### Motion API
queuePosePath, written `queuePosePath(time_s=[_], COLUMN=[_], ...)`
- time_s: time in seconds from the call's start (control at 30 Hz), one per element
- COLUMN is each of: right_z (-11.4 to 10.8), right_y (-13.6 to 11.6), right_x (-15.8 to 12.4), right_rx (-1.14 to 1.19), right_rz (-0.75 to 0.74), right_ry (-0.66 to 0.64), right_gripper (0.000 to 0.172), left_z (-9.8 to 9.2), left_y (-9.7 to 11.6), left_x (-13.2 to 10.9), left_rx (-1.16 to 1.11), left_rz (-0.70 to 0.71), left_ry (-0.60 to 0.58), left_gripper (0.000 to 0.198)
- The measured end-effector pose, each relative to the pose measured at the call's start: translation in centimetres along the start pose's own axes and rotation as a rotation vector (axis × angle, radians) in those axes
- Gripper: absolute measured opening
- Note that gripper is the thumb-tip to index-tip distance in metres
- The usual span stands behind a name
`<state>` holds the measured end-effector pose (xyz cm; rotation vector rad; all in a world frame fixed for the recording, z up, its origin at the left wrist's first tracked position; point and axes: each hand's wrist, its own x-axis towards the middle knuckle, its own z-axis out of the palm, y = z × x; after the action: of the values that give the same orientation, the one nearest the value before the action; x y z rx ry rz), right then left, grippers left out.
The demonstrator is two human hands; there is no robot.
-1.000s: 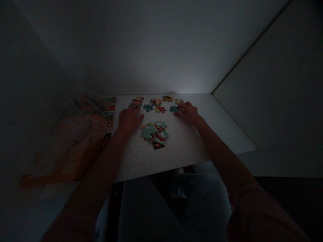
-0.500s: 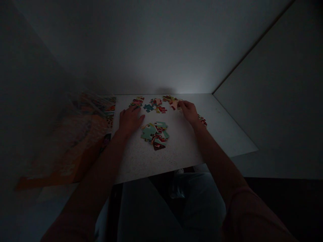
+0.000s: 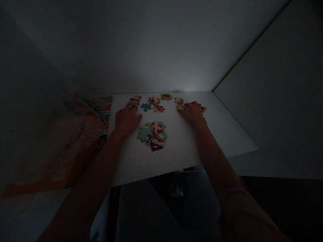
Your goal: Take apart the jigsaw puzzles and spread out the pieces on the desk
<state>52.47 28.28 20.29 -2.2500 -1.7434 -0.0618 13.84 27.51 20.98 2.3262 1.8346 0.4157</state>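
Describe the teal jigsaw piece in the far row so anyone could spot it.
On the white tabletop, find the far row of jigsaw pieces beyond the left hand. The teal jigsaw piece sits there, the only plain-teal one, among red-patterned neighbours.

An orange printed box [image 3: 63,148] beside the white speckled tabletop [image 3: 176,161], pale walls [image 3: 151,50] behind.

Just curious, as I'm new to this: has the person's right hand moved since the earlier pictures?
Yes, the right hand has shifted rightward, farther from the central pile of jigsaw pieces.
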Motion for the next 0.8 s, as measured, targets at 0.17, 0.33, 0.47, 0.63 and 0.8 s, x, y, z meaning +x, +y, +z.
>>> queuePosePath(time_s=[0.17, 0.33, 0.47, 0.63, 0.8], right_z=[-0.3, -0.3, -0.3, 0.0, -0.4], right_y=[-0.1, 0.6, 1.4, 1.6, 0.8], right_x=[0.5, 0.6, 0.5, 0.9, 1.2], right_rx=[0.094, 0.14, 0.119, 0.375, 0.83], right_rz=[-0.034, -0.004, -0.031, -0.088, -0.188], right_ry=[-0.058, -0.052, -0.041, -0.092, -0.084], right_gripper=[0.044, 0.054, 0.045, 0.041, 0.041], left_z=[-0.1, -0.4, -0.6, -0.5, -0.3], left_y=[0.0, 0.3, 0.4, 0.3, 0.1], left_x=[0.1, 0.1, 0.0, 0.1, 0.1], left_rx=[0.018, 0.023, 0.017, 0.009, 0.026], left_rz=[-0.008, -0.02, -0.02, -0.013, -0.026], left_ry=[-0.001, -0.018, -0.014, -0.015, -0.007], left_gripper=[0.062, 0.063, 0.065, 0.065, 0.062])
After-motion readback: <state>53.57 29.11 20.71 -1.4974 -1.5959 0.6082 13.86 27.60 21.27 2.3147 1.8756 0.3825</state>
